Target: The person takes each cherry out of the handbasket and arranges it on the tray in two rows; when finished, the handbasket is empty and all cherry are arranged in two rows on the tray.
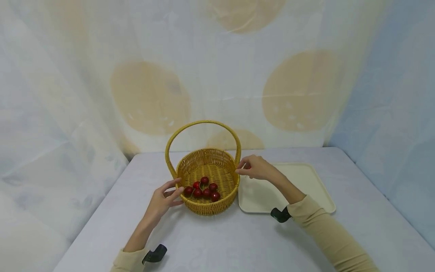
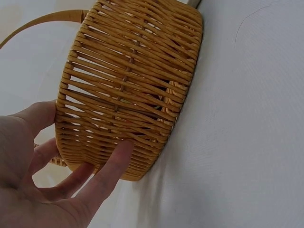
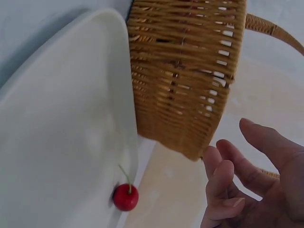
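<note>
A yellow wicker basket (image 1: pixel 207 207) with a tall hoop handle stands on the table, several dark red cherries (image 1: pixel 206 193) lying at its near left inside. My left hand (image 1: pixel 163 200) holds the basket's left rim; in the left wrist view its fingertips (image 2: pixel 124 148) rest on the woven outer wall. At the right rim, beside the handle's base, is my right hand (image 1: pixel 258 167), bent fingers close to the rim and thumb apart from them, nothing held. A single cherry (image 3: pixel 126 197) with a green stem lies at the tray's edge, mostly hidden behind the right hand in the head view.
A cream tray (image 1: pixel 306 181) lies just right of the basket, under my right forearm. White cloth covers the table (image 1: pixel 217 245). Curtains (image 1: pixel 224 75) with tan circles hang behind and at both sides. A black wrist mount (image 1: pixel 280 215) juts from the right sleeve, another (image 1: pixel 155 254) from the left.
</note>
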{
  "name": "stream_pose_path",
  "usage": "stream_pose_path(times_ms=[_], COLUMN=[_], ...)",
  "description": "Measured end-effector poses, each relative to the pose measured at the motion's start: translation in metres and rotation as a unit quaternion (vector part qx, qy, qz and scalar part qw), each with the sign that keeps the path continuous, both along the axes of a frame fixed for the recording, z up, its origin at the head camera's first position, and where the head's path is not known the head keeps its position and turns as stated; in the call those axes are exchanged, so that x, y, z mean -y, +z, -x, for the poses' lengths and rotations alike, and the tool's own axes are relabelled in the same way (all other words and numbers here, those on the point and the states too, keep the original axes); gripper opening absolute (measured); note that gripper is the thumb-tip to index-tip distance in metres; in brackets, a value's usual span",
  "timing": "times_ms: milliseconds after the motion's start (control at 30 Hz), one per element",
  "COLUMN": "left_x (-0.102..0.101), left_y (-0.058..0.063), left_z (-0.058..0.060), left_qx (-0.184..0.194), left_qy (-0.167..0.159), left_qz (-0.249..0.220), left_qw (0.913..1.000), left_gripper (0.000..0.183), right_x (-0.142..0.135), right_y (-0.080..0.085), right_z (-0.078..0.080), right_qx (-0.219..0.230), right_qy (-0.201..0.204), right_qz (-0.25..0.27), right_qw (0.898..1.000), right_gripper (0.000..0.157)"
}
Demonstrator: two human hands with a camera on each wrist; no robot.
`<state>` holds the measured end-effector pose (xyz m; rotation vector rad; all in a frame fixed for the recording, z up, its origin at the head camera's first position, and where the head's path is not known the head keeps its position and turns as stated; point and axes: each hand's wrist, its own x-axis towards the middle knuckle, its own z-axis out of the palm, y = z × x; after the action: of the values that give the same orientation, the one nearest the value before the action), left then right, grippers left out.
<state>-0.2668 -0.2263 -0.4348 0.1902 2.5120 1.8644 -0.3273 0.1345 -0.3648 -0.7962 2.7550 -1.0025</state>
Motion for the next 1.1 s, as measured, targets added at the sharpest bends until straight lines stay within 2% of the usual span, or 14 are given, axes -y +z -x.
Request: stream_pose_path(times_ms=[400, 567, 833, 1100], left_x=[-0.001, -0.001, -0.001, 0.002], left_y=[0.000, 0.000, 0.001, -0.001], left_z=[0.001, 0.000, 0.000, 0.004], left_qx=[-0.004, 0.000, 0.003, 0.004], left_qy=[0.001, 0.006, 0.007, 0.012], left_qz=[-0.002, 0.004, 0.002, -0.004], left_qw=[1.0000, 1.0000, 1.0000, 0.9999], left_gripper=[0.057, 0.058, 0.059, 0.058], right_x=[0.030, 0.043, 0.058, 0.073], right_y=[0.007, 0.008, 0.008, 0.001], right_z=[-0.005, -0.005, 0.001, 0.013], right_qx=[-0.020, -0.013, -0.021, 0.026], right_qy=[0.026, 0.027, 0.028, 0.031], right_qz=[-0.001, -0.001, -0.009, -0.009], right_qw=[0.999, 1.000, 0.999, 0.999], right_gripper=[0.025, 0.022, 0.020, 0.026])
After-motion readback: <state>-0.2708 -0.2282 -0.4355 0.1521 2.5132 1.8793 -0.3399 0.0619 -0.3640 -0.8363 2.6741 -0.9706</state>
